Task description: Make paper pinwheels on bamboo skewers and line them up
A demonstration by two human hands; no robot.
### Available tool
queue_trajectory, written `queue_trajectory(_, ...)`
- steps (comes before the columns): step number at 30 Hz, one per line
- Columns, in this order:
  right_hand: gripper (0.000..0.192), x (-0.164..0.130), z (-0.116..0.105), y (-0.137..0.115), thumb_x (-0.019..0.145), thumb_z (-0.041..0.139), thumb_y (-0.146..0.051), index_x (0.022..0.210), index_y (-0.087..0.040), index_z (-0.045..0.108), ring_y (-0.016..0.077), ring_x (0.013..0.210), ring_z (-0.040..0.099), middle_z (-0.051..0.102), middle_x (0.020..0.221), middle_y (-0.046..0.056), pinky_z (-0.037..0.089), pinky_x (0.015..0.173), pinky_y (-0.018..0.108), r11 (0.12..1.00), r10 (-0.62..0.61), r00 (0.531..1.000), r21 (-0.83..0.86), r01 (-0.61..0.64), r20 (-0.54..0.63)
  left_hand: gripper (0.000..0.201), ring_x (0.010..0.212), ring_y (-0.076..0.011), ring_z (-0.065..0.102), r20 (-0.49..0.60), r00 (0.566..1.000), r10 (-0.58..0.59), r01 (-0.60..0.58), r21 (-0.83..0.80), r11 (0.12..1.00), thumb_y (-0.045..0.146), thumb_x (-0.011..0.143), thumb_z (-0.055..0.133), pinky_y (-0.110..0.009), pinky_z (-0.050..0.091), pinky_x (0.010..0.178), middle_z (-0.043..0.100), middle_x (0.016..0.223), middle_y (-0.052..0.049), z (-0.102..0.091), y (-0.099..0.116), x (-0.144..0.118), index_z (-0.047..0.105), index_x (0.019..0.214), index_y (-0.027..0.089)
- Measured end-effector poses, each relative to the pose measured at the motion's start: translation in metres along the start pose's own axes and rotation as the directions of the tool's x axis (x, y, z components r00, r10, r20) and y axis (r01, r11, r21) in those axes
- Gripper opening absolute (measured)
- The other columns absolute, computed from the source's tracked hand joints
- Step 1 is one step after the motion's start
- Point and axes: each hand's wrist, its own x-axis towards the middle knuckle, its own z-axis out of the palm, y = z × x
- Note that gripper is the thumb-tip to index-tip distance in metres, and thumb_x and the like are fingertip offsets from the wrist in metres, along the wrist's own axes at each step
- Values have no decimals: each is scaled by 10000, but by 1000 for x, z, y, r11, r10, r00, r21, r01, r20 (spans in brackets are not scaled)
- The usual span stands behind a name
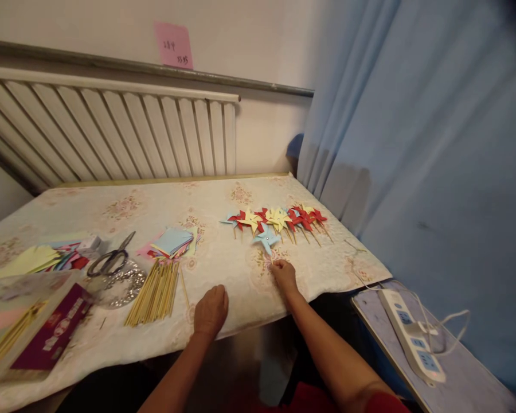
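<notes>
My right hand (284, 276) pinches the stick of a light blue paper pinwheel (266, 238), low over the flowered tablecloth. Just beyond it lies a row of finished-looking pinwheels (279, 218) in red, yellow and blue, their sticks pointing toward me. My left hand (211, 310) rests curled near the table's front edge; its fingertips are hidden, so whatever it may hold does not show. Left of that hand are a bundle of thin wooden sticks (155, 292) and one loose stick (184, 285). A stack of coloured paper squares (172, 241) lies behind the bundle.
Scissors (112, 258) lie by a clear dish of small metallic pieces (122, 284). Further left are cut paper (30, 261) and a purple box (54, 330). A power strip (413, 338) sits on a low surface at right, beside a blue curtain (434, 172). A radiator (124, 129) stands behind.
</notes>
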Motion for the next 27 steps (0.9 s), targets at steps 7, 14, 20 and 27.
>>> queue_trajectory(7,161,60,15,0,678,521,-271,610,-184,639,159,632,559,649,619,25,371,590,226,996,8,997,-84,-14,-72,271,847,-193,573,3,1000,-6,6,-2,1000,274,953,288,-310,360,700,612,871,-64,1,0,0,537,879,196)
queue_trajectory(14,164,91,31,-5,707,532,-242,646,-173,667,158,648,587,683,668,47,374,610,223,991,13,997,-128,-24,-81,262,837,-192,569,-14,1000,-5,5,-21,1000,264,948,298,-309,356,705,603,858,-67,6,-2,0,537,867,194)
queue_trajectory(20,167,106,36,-5,711,539,-217,663,-158,687,156,652,589,686,671,59,374,614,223,984,10,997,-177,-24,-77,261,834,-193,571,-18,1000,1,-1,-29,1000,259,947,299,-311,357,695,604,853,-67,6,-2,1,535,855,196)
queue_trajectory(27,149,114,38,-8,708,555,-184,674,-159,698,174,698,589,691,705,79,365,633,237,967,4,997,-252,-23,-76,259,845,-193,572,1,1000,-19,19,-34,999,269,949,297,-313,356,700,613,866,-66,4,-2,1,528,851,205)
